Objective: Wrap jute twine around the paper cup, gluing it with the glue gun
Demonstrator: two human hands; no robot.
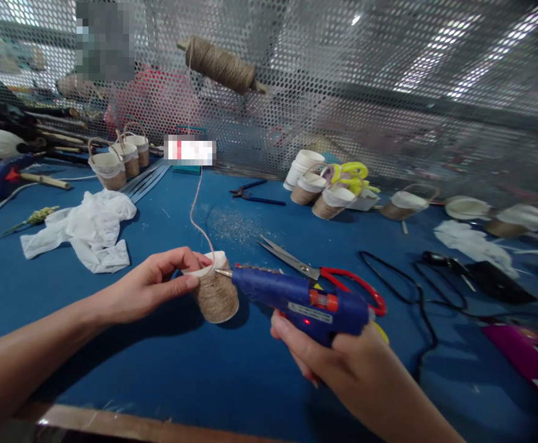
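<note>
My left hand (pixel 158 280) holds a small paper cup (pixel 214 294) lying on its side, most of it wrapped in jute twine, with a white band still bare near the rim. A strand of twine (pixel 197 209) runs from the cup up to a spool (pixel 220 64) mounted on the mesh screen. My right hand (pixel 343 363) grips a blue hot glue gun (pixel 303 301), its nozzle touching the cup at the edge of the wrapping. Both rest over the blue table (pixel 181 369).
Red-handled scissors (pixel 324 274) lie just behind the glue gun. White cloth (pixel 87 227) lies at left, finished twine baskets (pixel 116 160) behind it, more cups (pixel 317 191) and pliers (pixel 253 194) at back. Black cables (pixel 417 289) run at right. A person sits beyond the mesh.
</note>
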